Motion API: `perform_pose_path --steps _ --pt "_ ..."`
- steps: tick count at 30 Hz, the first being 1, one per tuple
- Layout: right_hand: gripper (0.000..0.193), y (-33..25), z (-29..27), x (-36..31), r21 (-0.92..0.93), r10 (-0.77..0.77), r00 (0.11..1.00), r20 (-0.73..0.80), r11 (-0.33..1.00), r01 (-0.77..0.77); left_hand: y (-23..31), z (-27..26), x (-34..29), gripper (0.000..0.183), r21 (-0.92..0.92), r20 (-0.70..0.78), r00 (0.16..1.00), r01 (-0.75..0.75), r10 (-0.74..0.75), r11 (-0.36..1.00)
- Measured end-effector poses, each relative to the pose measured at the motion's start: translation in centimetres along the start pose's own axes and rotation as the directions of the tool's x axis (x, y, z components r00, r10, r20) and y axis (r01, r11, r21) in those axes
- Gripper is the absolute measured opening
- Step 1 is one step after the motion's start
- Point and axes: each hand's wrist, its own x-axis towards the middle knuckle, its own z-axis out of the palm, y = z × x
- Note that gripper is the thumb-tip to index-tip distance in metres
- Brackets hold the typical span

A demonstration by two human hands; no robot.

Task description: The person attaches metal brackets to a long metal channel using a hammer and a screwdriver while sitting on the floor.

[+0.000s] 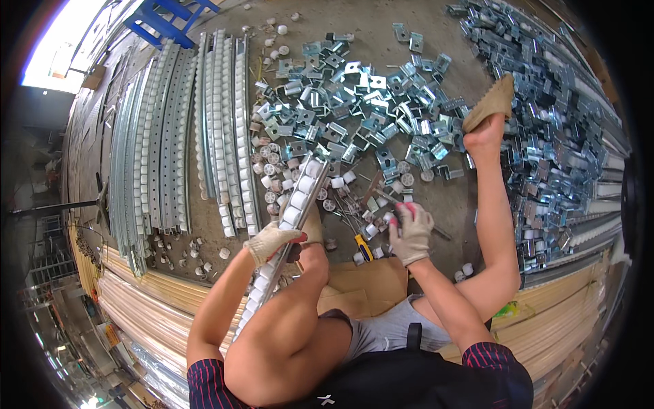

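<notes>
My left hand [274, 244], in a pale work glove, grips a roller track [289, 217], a metal channel lined with white rollers. The track slants up past my bent left leg, its top end over the loose rollers on the floor. In my right hand [413, 235], gloved with pink fingertips, is a hammer [371, 188]; its handle passes through the fingers and its head points up and left. A yellow-and-black screwdriver [364, 248] lies left of that hand. White rollers [332, 203] and thin metal pins [347, 217] are scattered between the two hands.
A large heap of shiny metal brackets [354, 102] covers the floor ahead; another pile [545, 150] lies on the right. Finished-looking roller tracks [225, 123] lie in rows on the left. A blue stool [167, 20] stands far left. Cardboard [361, 283] lies beneath me.
</notes>
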Motion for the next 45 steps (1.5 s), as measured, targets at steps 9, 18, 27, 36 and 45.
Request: perform_pose_path --steps 9,18,27,36,45 --pt "0.055 -5.7 1.0 -3.0 0.299 0.020 0.851 0.524 0.932 -0.205 -1.6 3.0 0.9 0.071 0.788 -0.111 0.943 -0.109 0.314 0.606" --pt "0.055 -8.7 3.7 10.3 0.564 0.075 0.935 0.347 0.780 -0.272 1.2 5.3 0.1 0.077 0.973 -0.098 0.971 0.048 0.218 0.226" --pt "0.039 -8.7 6.6 10.5 0.712 0.141 0.735 0.663 0.186 -0.677 4.2 4.2 6.7 0.099 0.670 0.075 0.835 -0.447 0.545 0.592" --pt "0.034 -8.9 6.0 9.6 0.792 0.140 0.826 0.547 0.233 -0.564 2.5 7.0 10.0 0.057 0.334 -0.067 0.865 -0.449 0.496 0.829" --pt "0.035 -9.0 5.7 9.9 0.752 0.156 0.830 0.536 0.359 -0.553 2.0 7.6 12.3 0.059 0.593 -0.138 0.809 -0.395 0.572 0.702"
